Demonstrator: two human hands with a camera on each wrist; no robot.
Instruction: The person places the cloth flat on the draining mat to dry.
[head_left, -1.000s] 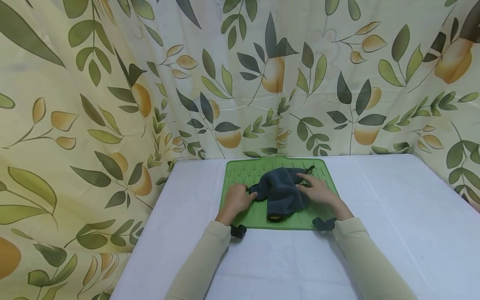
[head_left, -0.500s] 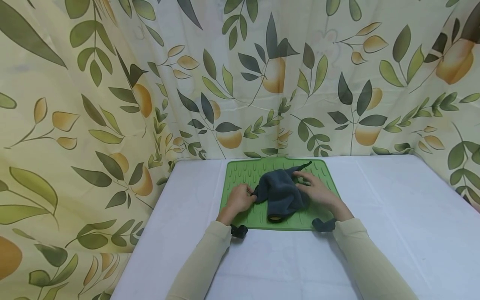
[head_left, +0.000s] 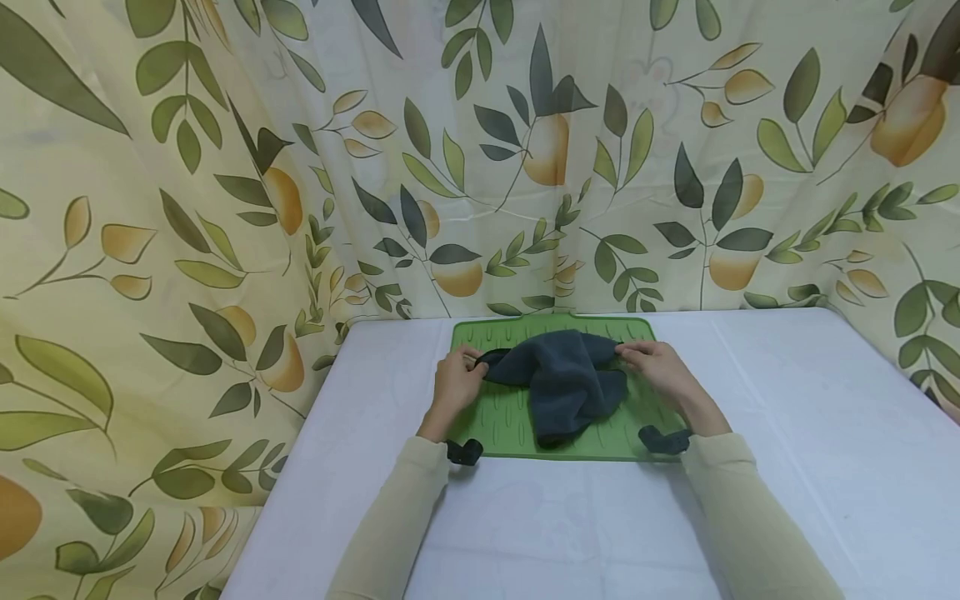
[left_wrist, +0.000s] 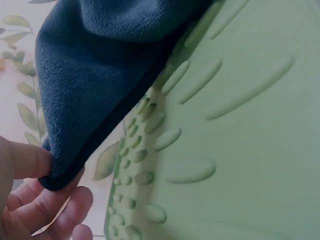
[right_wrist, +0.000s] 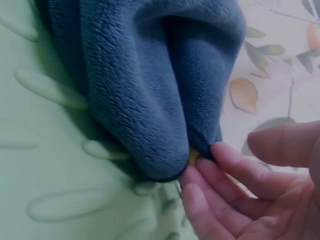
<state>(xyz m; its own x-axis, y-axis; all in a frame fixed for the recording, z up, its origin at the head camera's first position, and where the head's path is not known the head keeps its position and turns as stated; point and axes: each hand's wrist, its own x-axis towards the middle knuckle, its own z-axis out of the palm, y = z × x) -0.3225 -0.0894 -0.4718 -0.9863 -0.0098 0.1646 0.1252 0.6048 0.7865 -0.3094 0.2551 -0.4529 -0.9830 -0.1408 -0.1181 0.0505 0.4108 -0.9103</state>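
Cloth work was only partway along when we looked: our left hand [head_left: 455, 385] pinched one corner of the dark grey cloth [head_left: 561, 382] and our right hand [head_left: 660, 370] pinched the opposite corner, the two drawn apart toward the left and right of the frame's centre. In the left wrist view the corner sat between thumb and fingers [left_wrist: 57, 207], lifted just off the ribbed green mat [left_wrist: 240, 150]; in the right wrist view our fingertips [right_wrist: 210, 175] nipped a folded edge of the cloth [right_wrist: 150, 90] where a small yellow tag showed. The upper edge was stretched across the far part of the mat [head_left: 510, 421], but the middle of the cloth hung bunched and doubled over toward the lower centre, so we judged it neither spread flat nor folded; smoothing it remained. The mat lay on the white desk [head_left: 787, 433], before a leaf-printed curtain [head_left: 225, 208] filling the upper frame.
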